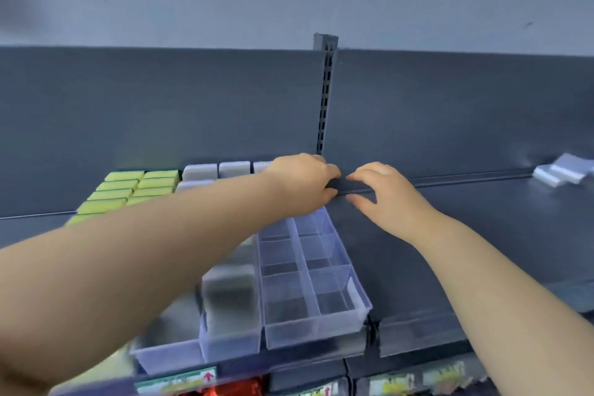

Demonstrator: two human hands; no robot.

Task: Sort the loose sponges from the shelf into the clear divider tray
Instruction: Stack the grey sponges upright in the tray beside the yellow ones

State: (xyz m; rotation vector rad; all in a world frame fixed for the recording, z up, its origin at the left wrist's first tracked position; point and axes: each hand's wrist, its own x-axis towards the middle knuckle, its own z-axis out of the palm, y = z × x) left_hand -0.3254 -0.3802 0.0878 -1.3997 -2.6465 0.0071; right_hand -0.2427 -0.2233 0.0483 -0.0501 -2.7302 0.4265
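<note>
A clear divider tray (316, 320) sits on the dark shelf (466, 235), its right-hand compartments bare and grey sponges (229, 296) filling a column to their left. Yellow-green sponges (125, 190) stand in rows at the back left, with grey sponges (201, 171) lined up beside them. My left hand (302, 182) reaches across the tray to its far right corner, fingers curled at the back of the shelf. My right hand (382, 193) hovers just right of it, fingers spread, holding nothing. Whether the left hand grips anything is hidden by its own fingers.
A slotted upright post (325, 96) rises from the shelf's back panel behind my hands. Loose clear plastic pieces (562, 172) lie at the far right. Price labels (180, 381) and red packaging show on the shelf below.
</note>
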